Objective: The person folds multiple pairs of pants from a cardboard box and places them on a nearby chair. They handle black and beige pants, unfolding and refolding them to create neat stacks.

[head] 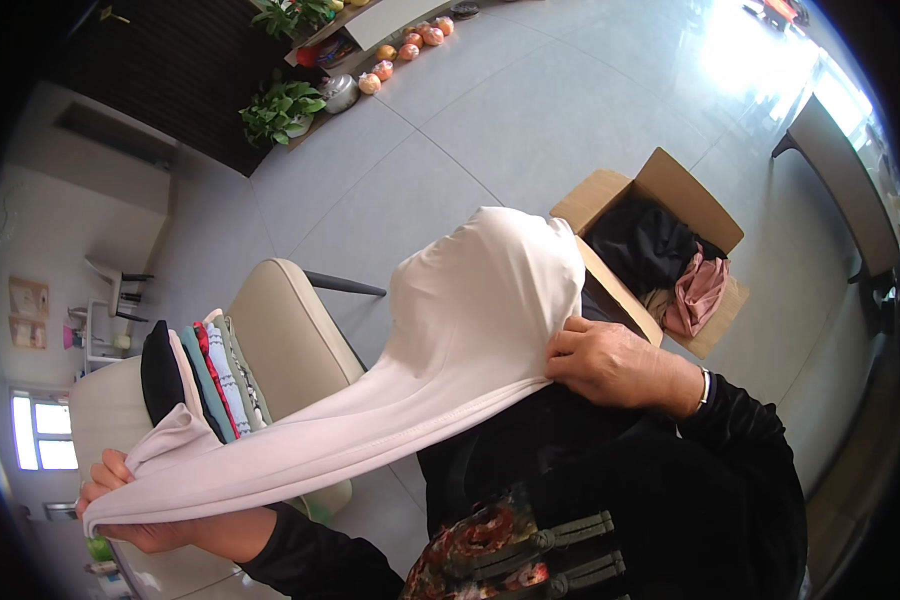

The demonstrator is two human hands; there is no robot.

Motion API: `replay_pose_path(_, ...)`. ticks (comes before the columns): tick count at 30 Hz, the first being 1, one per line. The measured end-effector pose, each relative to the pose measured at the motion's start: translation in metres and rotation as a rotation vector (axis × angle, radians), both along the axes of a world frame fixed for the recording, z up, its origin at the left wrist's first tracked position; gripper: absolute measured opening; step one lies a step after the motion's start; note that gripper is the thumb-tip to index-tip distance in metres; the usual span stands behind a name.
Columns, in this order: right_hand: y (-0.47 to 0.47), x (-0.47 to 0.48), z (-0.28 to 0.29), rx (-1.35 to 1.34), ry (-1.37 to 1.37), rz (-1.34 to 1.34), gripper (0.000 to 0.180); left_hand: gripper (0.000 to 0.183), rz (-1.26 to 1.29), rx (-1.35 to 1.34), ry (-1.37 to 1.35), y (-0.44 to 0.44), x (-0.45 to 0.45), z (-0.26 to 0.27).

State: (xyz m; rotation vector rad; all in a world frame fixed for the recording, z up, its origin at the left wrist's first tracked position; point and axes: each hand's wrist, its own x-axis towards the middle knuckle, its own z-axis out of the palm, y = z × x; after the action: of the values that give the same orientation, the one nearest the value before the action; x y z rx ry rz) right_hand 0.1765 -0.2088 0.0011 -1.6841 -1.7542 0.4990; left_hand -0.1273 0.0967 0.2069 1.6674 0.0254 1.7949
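A pale cream garment is stretched in the air between my two hands, its upper part billowing out. My left hand, at the lower left, grips one end, and the cloth partly covers the fingers. Near the middle right, my right hand pinches the garment's edge. A long seam runs along the lower edge between the hands. Behind the cloth, a stack of folded clothes in several colours rests on a beige chair. The garment hides part of the stack and chair.
An open cardboard box on the floor holds a black garment and a pink garment. Potted plants, a lidded metal pot and several wrapped fruits line the far side. A curved-edged piece of furniture stands at right.
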Motion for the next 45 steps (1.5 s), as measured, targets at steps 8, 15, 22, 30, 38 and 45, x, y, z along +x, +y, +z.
replay_pose_path(8,0.047,-0.004,0.013,0.256,-0.087,0.112,0.031,0.028,0.076,-0.030,0.013,-0.001,0.010,0.006)
replay_pose_path(15,0.066,-0.026,0.000,-0.181,0.321,0.186,0.045,0.031,0.322,-0.017,0.092,0.008,0.048,0.009)
replay_pose_path(22,0.064,-0.034,-0.001,0.007,0.401,0.301,0.014,0.019,0.003,-0.111,0.059,0.060,0.054,0.009)
replay_pose_path(30,0.056,-0.038,0.007,0.083,0.575,0.409,0.012,0.017,-0.241,-0.160,0.158,0.090,0.123,0.008)
replay_pose_path(38,0.049,-0.040,0.014,0.014,0.571,0.432,0.011,0.023,-0.261,0.089,0.650,0.017,0.285,-0.071)
replay_pose_path(45,0.039,-0.030,0.007,0.039,0.728,0.351,0.011,0.040,-0.342,-0.019,1.097,-0.008,0.271,-0.160)
